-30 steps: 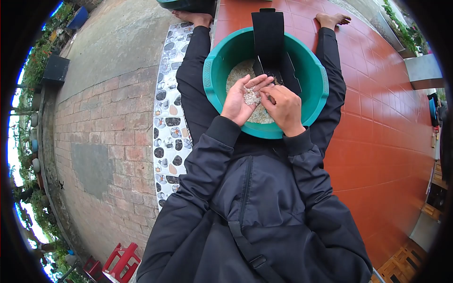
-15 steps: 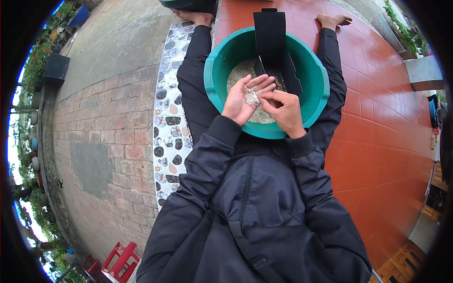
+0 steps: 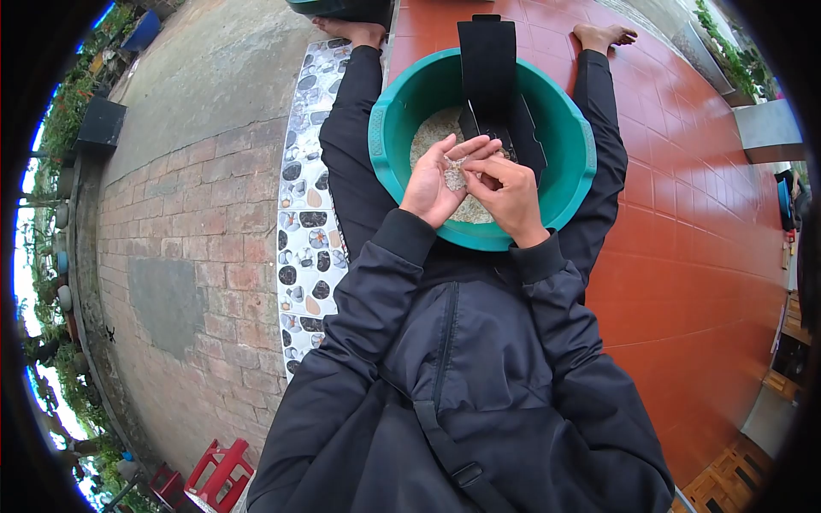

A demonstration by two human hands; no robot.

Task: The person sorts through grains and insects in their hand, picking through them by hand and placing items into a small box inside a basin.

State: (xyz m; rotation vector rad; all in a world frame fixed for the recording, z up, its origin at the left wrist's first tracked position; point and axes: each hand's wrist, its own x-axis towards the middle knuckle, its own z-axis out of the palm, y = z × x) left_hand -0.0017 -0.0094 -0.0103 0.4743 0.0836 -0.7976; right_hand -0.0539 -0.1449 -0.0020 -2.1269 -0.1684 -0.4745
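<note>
Palm up, my left hand (image 3: 434,190) is cupped over a green basin (image 3: 566,205) with a small heap of rice grains (image 3: 454,177) lying in it. The thumb and forefinger of my right hand (image 3: 511,197) pinch together at that heap, touching the left palm's edge. Whatever sits between those fingertips is too small to make out. More rice (image 3: 436,128) covers the basin floor, partly hidden by my hands. A black open box (image 3: 489,73) stands inside the basin, its flap upright above the rim; my fingers block part of its inside.
The basin sits between my outstretched legs on red floor tiles (image 3: 676,256). A pebble-patterned tiled edge (image 3: 304,248) runs along my left, beside brick paving (image 3: 180,214). Red plastic stools (image 3: 220,474) stand at lower left, and another dark green container (image 3: 342,8) is near my left foot.
My right hand has shifted slightly left, deeper over the left palm, its fingertips now at the rice heap. Less of the left fingers shows. The basin and box are nearly unchanged.
</note>
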